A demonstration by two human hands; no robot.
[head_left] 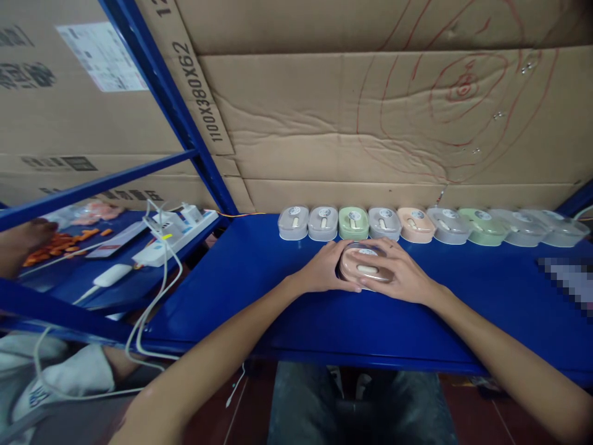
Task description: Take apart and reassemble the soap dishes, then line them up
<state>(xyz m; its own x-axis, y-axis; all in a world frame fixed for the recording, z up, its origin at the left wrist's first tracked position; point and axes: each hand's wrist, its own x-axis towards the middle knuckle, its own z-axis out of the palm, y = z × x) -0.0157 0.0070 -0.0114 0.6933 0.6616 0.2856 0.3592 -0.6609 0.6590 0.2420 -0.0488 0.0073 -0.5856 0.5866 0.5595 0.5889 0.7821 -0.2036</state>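
Note:
A pinkish-brown lidded plastic container (359, 256) with a pale handle on its clear lid is held between both hands, just above or on the blue table (259, 309); I cannot tell if it touches. My left hand (324, 267) wraps round its left side, fingers at the back and thumb in front. On the right side, my right hand (404, 272) grips it the same way, with fingers over the lid's edge. Behind them stands a row of similar containers in grey, green (354, 222) and peach (416, 225), each with a round sticker.
Cardboard (324, 123) backs the table. At left, a blue shelf frame (185, 123) borders another surface with a power strip (171, 238), white cables, a phone-like slab (115, 241) and orange pieces (55, 247). Another person's hand (30, 235) is there. A blurred-out item (567, 278) lies far right.

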